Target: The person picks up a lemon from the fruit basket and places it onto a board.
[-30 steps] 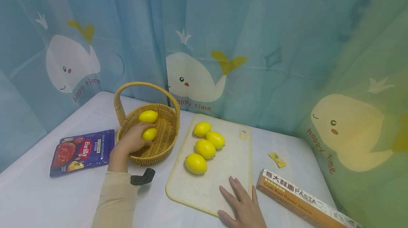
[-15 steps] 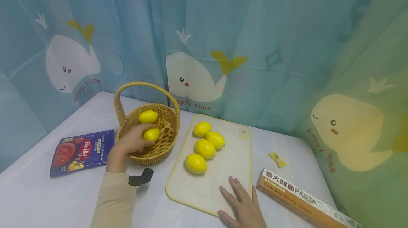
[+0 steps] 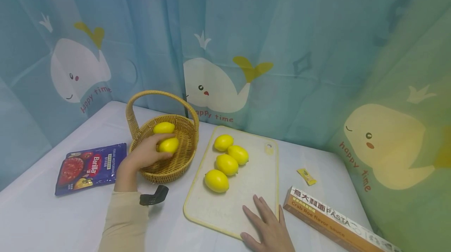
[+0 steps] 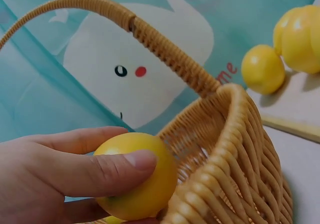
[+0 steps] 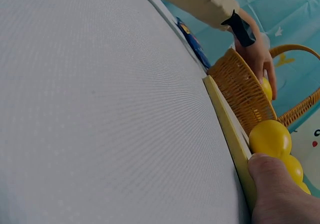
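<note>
1. The left hand [image 3: 146,153] pinches a lemon [image 3: 169,145], the basket [image 3: 165,175] under its fingers.
2. That lemon just shifted a little, so lifting seems begun.
3. The right hand's [image 3: 269,229] fingers lie spread on the board [image 3: 258,173], four lemons [image 3: 227,164] past their tips.

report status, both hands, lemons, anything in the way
Left hand grips lemon at basket. Right hand rests on cutting board, four lemons there. Another lemon in basket. Basket handle arches nearby, possible snag.
</note>
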`<action>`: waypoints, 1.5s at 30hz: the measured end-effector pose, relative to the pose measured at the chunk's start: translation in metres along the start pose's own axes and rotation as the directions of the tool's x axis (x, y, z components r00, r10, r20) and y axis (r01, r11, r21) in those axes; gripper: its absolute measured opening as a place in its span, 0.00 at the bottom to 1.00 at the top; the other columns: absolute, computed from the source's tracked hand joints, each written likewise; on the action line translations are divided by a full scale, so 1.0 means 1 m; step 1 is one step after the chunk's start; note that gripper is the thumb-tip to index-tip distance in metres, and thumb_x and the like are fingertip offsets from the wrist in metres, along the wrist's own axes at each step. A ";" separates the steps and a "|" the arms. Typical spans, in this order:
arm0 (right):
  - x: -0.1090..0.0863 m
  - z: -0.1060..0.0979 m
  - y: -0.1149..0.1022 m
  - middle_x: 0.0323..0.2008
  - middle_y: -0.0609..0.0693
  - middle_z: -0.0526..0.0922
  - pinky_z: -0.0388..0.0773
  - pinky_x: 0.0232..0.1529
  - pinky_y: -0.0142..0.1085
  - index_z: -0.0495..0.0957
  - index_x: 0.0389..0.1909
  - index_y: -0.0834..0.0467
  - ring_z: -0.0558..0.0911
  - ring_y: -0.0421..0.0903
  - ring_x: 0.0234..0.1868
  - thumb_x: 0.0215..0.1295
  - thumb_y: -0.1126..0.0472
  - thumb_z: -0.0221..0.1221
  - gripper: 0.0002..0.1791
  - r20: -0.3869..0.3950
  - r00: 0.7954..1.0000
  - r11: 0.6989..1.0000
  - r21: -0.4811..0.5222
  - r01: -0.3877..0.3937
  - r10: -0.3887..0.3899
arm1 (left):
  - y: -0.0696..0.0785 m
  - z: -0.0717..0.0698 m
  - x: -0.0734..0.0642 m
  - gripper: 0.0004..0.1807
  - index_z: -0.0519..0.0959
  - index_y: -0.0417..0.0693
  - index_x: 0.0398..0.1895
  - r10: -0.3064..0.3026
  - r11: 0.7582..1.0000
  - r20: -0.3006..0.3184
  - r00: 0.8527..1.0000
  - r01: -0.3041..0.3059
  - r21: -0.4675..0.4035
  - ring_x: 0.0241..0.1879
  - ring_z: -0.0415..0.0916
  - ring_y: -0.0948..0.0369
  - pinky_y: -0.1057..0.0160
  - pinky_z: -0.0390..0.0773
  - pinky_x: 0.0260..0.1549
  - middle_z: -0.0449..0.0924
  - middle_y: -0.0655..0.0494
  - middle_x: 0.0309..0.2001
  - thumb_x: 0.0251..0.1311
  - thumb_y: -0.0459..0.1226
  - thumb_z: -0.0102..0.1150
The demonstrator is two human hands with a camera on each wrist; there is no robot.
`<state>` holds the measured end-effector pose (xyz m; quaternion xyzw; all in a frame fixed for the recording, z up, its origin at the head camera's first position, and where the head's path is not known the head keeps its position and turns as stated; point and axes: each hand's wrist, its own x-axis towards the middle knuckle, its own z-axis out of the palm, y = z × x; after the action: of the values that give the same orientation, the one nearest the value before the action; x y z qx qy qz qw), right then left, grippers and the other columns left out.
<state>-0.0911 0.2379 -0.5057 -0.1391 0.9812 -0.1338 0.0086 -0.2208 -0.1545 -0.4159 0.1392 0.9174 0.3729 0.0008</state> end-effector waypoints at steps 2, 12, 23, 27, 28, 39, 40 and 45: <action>0.000 0.000 0.000 0.72 0.45 0.60 0.39 0.70 0.63 0.71 0.62 0.35 0.59 0.51 0.72 0.54 0.23 0.47 0.36 -0.002 1.000 1.000 0.000 0.000 0.000 | 0.004 -0.002 -0.001 0.32 0.68 0.52 0.66 0.003 1.000 0.002 1.000 -0.003 -0.001 0.65 0.63 0.43 0.40 0.60 0.65 0.67 0.45 0.66 0.56 0.39 0.64; -0.001 0.000 0.000 0.72 0.44 0.60 0.40 0.70 0.63 0.70 0.62 0.35 0.59 0.50 0.72 0.54 0.22 0.46 0.37 -0.001 1.000 1.000 -0.009 0.000 0.000 | 0.024 -0.011 -0.007 0.32 0.68 0.53 0.66 0.014 1.000 0.004 1.000 -0.014 0.023 0.62 0.66 0.46 0.43 0.65 0.63 0.68 0.46 0.66 0.57 0.39 0.64; 0.000 0.000 0.001 0.72 0.44 0.60 0.40 0.70 0.63 0.70 0.62 0.34 0.59 0.50 0.72 0.54 0.22 0.45 0.37 -0.006 1.000 1.000 -0.012 0.007 -0.007 | 0.042 -0.017 -0.011 0.34 0.66 0.54 0.67 0.018 0.999 0.028 0.999 -0.019 0.043 0.57 0.70 0.50 0.45 0.70 0.58 0.72 0.49 0.61 0.56 0.45 0.65; 0.000 0.002 0.001 0.72 0.44 0.60 0.40 0.69 0.64 0.70 0.62 0.33 0.59 0.50 0.72 0.54 0.22 0.44 0.37 -0.012 1.000 1.000 -0.010 0.011 -0.011 | 0.049 -0.018 -0.014 0.34 0.67 0.55 0.65 0.020 1.000 0.057 0.998 -0.021 0.015 0.57 0.70 0.51 0.46 0.70 0.59 0.72 0.50 0.61 0.54 0.46 0.66; 0.000 0.002 0.002 0.72 0.44 0.60 0.40 0.69 0.64 0.70 0.62 0.33 0.59 0.50 0.72 0.54 0.22 0.44 0.37 -0.012 1.000 1.000 -0.011 0.011 -0.011 | 0.051 -0.018 -0.015 0.34 0.67 0.55 0.65 0.020 1.000 0.067 0.998 -0.021 0.008 0.57 0.70 0.51 0.46 0.70 0.59 0.72 0.51 0.61 0.54 0.46 0.66; -0.001 0.000 0.000 0.72 0.44 0.59 0.39 0.70 0.63 0.70 0.62 0.34 0.58 0.50 0.73 0.54 0.22 0.44 0.37 0.005 1.000 1.000 -0.008 0.000 0.000 | 0.067 -0.011 -0.014 0.32 0.72 0.57 0.61 0.152 0.988 0.180 0.972 -0.149 -0.032 0.58 0.70 0.57 0.49 0.69 0.62 0.74 0.59 0.60 0.51 0.50 0.68; -0.001 -0.001 0.000 0.72 0.44 0.59 0.39 0.70 0.63 0.70 0.62 0.34 0.58 0.50 0.73 0.54 0.22 0.44 0.37 0.008 1.000 1.000 -0.009 -0.001 0.001 | 0.068 -0.010 -0.013 0.32 0.72 0.57 0.61 0.161 0.987 0.187 0.969 -0.157 -0.037 0.59 0.69 0.57 0.49 0.68 0.62 0.74 0.59 0.60 0.51 0.50 0.68; -0.001 -0.002 -0.001 0.72 0.44 0.59 0.39 0.70 0.63 0.70 0.62 0.34 0.58 0.51 0.73 0.54 0.22 0.44 0.37 0.012 1.000 1.000 -0.004 -0.005 0.005 | 0.075 -0.004 -0.010 0.31 0.73 0.57 0.61 0.216 0.976 0.212 0.953 -0.211 -0.048 0.61 0.69 0.57 0.50 0.68 0.63 0.74 0.59 0.60 0.51 0.48 0.68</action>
<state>-0.0903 0.2379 -0.5038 -0.1376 0.9817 -0.1308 0.0146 -0.1926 -0.1083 -0.3627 0.2771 0.8867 0.3649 0.0619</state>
